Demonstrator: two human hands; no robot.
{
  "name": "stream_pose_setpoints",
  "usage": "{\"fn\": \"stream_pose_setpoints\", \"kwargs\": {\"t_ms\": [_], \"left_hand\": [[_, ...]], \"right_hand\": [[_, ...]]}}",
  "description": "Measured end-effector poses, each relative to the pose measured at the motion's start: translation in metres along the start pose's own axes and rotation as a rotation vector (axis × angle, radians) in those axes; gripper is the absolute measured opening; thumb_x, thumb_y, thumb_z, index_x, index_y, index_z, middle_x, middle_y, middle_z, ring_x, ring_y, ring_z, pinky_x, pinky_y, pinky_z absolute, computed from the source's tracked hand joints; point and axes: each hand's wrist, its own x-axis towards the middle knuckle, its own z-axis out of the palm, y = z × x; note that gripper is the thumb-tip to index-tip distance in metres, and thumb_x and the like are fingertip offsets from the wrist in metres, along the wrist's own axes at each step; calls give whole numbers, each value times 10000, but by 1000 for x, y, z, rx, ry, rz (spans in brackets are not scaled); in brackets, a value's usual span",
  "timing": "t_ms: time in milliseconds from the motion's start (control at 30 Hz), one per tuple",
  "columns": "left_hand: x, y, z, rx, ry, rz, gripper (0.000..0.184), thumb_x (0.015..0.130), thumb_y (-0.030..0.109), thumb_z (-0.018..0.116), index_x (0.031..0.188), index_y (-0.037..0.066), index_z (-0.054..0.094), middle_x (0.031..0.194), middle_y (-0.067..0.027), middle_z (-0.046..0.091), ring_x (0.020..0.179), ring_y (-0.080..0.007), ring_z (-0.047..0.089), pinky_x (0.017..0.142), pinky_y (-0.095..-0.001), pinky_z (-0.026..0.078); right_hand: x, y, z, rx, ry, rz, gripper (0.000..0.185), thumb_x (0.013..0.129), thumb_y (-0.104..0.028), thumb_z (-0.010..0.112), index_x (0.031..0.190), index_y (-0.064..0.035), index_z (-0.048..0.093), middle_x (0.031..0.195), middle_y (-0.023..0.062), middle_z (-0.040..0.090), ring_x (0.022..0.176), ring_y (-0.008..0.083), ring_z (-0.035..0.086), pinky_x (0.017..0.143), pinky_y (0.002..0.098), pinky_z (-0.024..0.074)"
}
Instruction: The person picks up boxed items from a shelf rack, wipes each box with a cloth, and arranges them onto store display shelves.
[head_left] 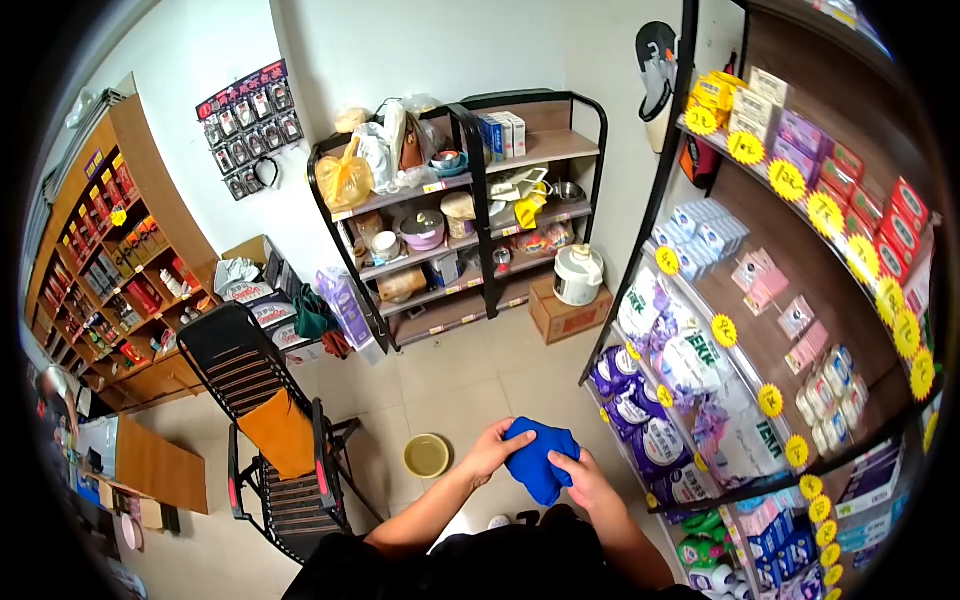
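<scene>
The left hand (489, 449) and the right hand (592, 482) have hold of 1 blue cloth (540, 458), which is bunched into a thick bundle between them, in front of the person's body and above the tiled floor (478, 365). The left grip is closed over the cloth's upper left edge; the right grip pinches its right side, thumb on top (the fingers beneath are mostly hidden). Below and to the left, a yellowish basin (427, 456) sits on the floor, well apart from the cloth. Farther left stands a black reclining chair (222, 340) with an orange cloth (278, 435) draped over its seat. Ahead, a white rice cooker (579, 275) rests on a cardboard box (560, 322), just beside a black-framed shelf (545, 147). On the right, a tall shelf (768, 238) carries packaged goods and round yellow price tags (724, 330).
</scene>
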Motion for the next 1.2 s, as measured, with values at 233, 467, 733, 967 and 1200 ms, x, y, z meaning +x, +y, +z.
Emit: {"fn": "stream_pose_setpoints", "kwargs": {"t_ms": [233, 467, 733, 967, 1200], "left_hand": [[92, 12, -56, -132, 60, -29, 252, 1026, 329, 612, 1108, 94, 652, 929, 23, 641, 851, -92, 597, 779, -266, 492], [238, 58, -108, -114, 107, 40, 249, 1049, 314, 548, 1108, 93, 646, 967, -7, 651, 880, -130, 612, 797, -296, 500], [415, 158, -149, 85, 140, 187, 249, 1054, 290, 525, 1093, 69, 634, 969, -44, 687, 910, -152, 648, 807, -312, 508], [608, 282, -203, 409, 188, 511, 204, 1022, 233, 601, 1029, 34, 650, 886, 1, 645, 824, -101, 587, 752, -276, 483], [816, 421, -264, 951, 404, 950, 243, 887, 210, 714, 1016, 9, 675, 930, -120, 678, 884, -216, 663, 800, -332, 521]], "right_hand": [[129, -30, -14, 175, 0, -1, 496, 895, -206, 759, 1301, 2, 566, 1215, 110, 654, 1121, 220, 636, 992, 377, 506], [290, -88, -45, 408, -185, 39, 608, 904, -240, 716, 1407, -3, 468, 1330, 150, 601, 1240, 282, 584, 1080, 429, 455], [427, -188, -82, 444, -258, 80, 510, 927, -214, 685, 1372, -41, 505, 1262, 92, 632, 1156, 233, 623, 1005, 416, 502], [510, -244, -97, 384, -130, -18, 462, 977, -278, 598, 1354, -26, 514, 1310, 122, 624, 1195, 261, 606, 1043, 429, 462], [613, -275, -98, 301, -88, -151, 444, 977, -303, 565, 1321, -24, 533, 1199, 96, 661, 1057, 210, 645, 888, 363, 513]]}}
